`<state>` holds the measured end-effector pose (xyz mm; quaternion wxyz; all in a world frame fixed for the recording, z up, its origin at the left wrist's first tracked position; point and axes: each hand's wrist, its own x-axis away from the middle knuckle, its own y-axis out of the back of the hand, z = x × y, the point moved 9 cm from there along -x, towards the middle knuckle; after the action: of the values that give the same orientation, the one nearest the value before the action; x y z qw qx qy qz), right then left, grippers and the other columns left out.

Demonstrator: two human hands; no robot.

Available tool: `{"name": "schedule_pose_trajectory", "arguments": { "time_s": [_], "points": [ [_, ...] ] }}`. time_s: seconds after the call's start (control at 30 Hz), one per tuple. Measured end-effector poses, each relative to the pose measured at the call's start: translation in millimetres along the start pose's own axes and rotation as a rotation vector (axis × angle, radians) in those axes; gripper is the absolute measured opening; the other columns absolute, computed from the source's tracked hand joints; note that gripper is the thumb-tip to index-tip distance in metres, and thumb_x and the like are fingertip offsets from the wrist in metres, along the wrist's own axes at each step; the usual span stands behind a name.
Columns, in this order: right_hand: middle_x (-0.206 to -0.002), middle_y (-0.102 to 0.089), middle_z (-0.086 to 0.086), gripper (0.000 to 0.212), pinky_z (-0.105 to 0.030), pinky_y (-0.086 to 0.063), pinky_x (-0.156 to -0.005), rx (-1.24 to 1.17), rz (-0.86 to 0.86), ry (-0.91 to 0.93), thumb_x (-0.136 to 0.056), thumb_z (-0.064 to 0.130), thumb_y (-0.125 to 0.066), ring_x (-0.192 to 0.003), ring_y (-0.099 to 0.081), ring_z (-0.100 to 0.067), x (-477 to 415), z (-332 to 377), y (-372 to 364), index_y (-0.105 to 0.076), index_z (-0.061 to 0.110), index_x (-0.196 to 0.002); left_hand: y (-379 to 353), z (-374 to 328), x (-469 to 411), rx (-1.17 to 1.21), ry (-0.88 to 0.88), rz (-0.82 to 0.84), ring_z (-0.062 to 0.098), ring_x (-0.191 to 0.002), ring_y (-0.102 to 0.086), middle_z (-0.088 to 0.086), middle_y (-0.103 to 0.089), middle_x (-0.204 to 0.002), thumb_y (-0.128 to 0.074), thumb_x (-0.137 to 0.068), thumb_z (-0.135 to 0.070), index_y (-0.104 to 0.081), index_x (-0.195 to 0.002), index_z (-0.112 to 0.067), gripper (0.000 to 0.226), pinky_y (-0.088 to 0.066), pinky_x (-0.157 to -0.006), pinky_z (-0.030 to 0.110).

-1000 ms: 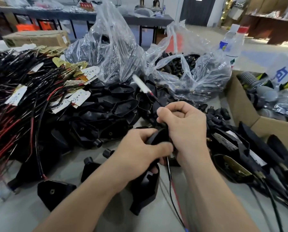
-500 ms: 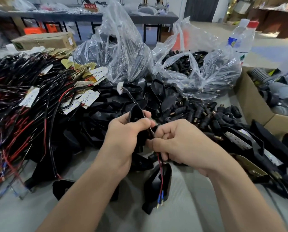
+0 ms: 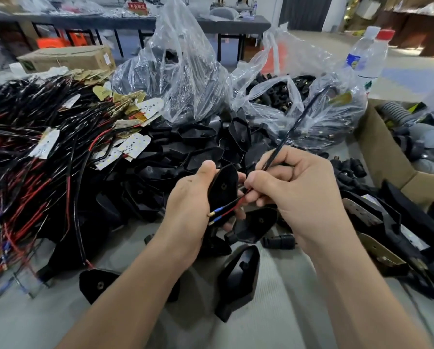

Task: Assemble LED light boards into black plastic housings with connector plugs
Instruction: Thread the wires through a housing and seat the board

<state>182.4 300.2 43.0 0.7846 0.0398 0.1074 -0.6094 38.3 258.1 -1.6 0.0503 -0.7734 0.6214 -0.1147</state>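
My left hand (image 3: 189, 205) grips a black plastic housing (image 3: 223, 188), holding it upright with the thumb over its top edge. My right hand (image 3: 299, 195) pinches a black sheathed cable (image 3: 290, 132) beside the housing. The cable's red and black leads (image 3: 227, 210) with blue and brass tips stick out to the left across my left palm. The cable's far end arcs up to the right toward a brass-coloured LED board (image 3: 340, 99) by the plastic bag. Whether the cable runs through the housing is hidden by my fingers.
Loose black housings (image 3: 238, 280) lie on the grey table in front of me and in a heap (image 3: 190, 147) behind my hands. Wired LED boards (image 3: 47, 152) are piled at left. Bags of plugs (image 3: 281, 96), a water bottle (image 3: 364, 56) and a cardboard box (image 3: 384, 157) stand at right.
My hands have risen slightly and the housing has turned in my left hand. The wire tips that hung downward now point left, and the cable's free end has swung up to the right.
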Motion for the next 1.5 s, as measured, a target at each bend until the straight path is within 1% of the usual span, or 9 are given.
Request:
{"name": "schedule_pose_trajectory", "arguments": {
  "time_s": [0.13,0.4,0.5,0.63,0.9,1.0,1.1,1.27,1.5],
  "points": [
    [-0.057,-0.069,-0.012,0.023,-0.022,-0.051,-0.051,0.088,-0.072,0.046,-0.08,-0.007,-0.071,-0.054,-0.069,-0.021,-3,5,13,-0.069,0.015,-0.071,4,-2,-2,-0.013,0.002,-0.02,0.021,-0.063,-0.068,0.012,-0.074,-0.074,-0.039,-0.109,-0.042,-0.083,-0.09,-0.018,0.053,-0.048,-0.062,0.033],
    [-0.066,-0.073,-0.014,0.028,-0.024,-0.056,-0.055,0.038,0.013,0.014,-0.087,-0.011,-0.066,-0.057,-0.071,-0.021,-1,3,-2,-0.071,0.015,-0.076,3,0,-2,-0.052,-0.008,-0.009,0.02,-0.058,-0.066,0.011,-0.073,-0.074,-0.043,-0.107,-0.044,-0.081,-0.081,-0.018,0.053,-0.047,-0.049,0.025],
    [-0.064,-0.073,-0.005,0.023,-0.035,-0.06,-0.063,0.257,-0.031,0.055,-0.087,-0.003,-0.07,-0.063,-0.074,-0.024,-1,7,3,-0.071,0.02,-0.08,6,-1,-4,-0.06,-0.032,-0.01,0.019,-0.059,-0.065,0.01,-0.074,-0.075,-0.047,-0.105,-0.048,-0.081,-0.084,-0.017,0.05,-0.045,-0.052,0.027],
    [-0.065,-0.073,0.014,0.01,-0.042,-0.062,-0.072,0.633,-0.16,0.116,-0.08,0.025,-0.071,-0.063,-0.073,-0.009,6,15,7,-0.073,0.035,-0.082,10,-8,-5,-0.117,-0.139,-0.051,0.02,-0.06,-0.065,0.011,-0.076,-0.078,-0.06,-0.1,-0.048,-0.078,-0.076,-0.016,0.044,-0.043,-0.049,0.029],
    [-0.07,-0.076,-0.012,0.031,-0.027,-0.059,-0.057,0.051,0.006,-0.106,-0.098,-0.001,-0.06,-0.065,-0.076,-0.024,4,-7,-11,-0.072,0.015,-0.074,19,-12,-8,-0.134,-0.187,-0.138,0.019,-0.06,-0.06,0.006,-0.07,-0.069,-0.062,-0.088,-0.057,-0.072,-0.076,-0.006,0.053,-0.044,-0.047,0.029],
    [-0.068,-0.074,-0.012,0.022,-0.025,-0.059,-0.058,-0.032,0.02,-0.132,-0.096,-0.008,-0.06,-0.064,-0.075,-0.021,5,-10,-14,-0.069,0.007,-0.083,29,-16,-8,-0.252,-0.231,-0.239,0.019,-0.062,-0.066,-0.001,-0.076,-0.072,-0.059,-0.083,-0.067,-0.076,-0.075,-0.021,0.05,-0.05,-0.055,0.037],
    [-0.068,-0.074,-0.014,0.02,-0.025,-0.058,-0.057,-0.057,0.014,-0.116,-0.094,-0.01,-0.061,-0.064,-0.075,-0.021,5,-9,-14,-0.069,0.005,-0.084,36,-23,-6,-0.427,-0.307,-0.316,0.012,-0.057,-0.064,-0.011,-0.073,-0.067,-0.055,-0.082,-0.073,-0.076,-0.076,-0.035,0.044,-0.056,-0.061,0.046],
    [-0.073,-0.075,-0.017,0.028,-0.024,-0.058,-0.059,-0.14,0.081,-0.116,-0.092,-0.013,-0.061,-0.067,-0.076,-0.023,6,-8,-17,-0.073,0.01,-0.081,33,-18,-10,-0.382,-0.294,-0.265,0.013,-0.054,-0.054,-0.009,-0.062,-0.056,-0.057,-0.082,-0.072,-0.076,-0.074,-0.03,0.046,-0.055,-0.062,0.055],
    [-0.067,-0.075,-0.004,0.029,-0.035,-0.059,-0.061,0.261,0.059,0.005,-0.089,-0.006,-0.062,-0.063,-0.074,-0.02,2,-9,-13,-0.074,0.018,-0.078,27,-24,-6,-0.478,-0.333,-0.214,0.001,-0.069,-0.069,-0.016,-0.076,-0.075,-0.059,-0.082,-0.066,-0.079,-0.08,-0.044,0.029,-0.054,-0.067,0.032]
  ]
}}
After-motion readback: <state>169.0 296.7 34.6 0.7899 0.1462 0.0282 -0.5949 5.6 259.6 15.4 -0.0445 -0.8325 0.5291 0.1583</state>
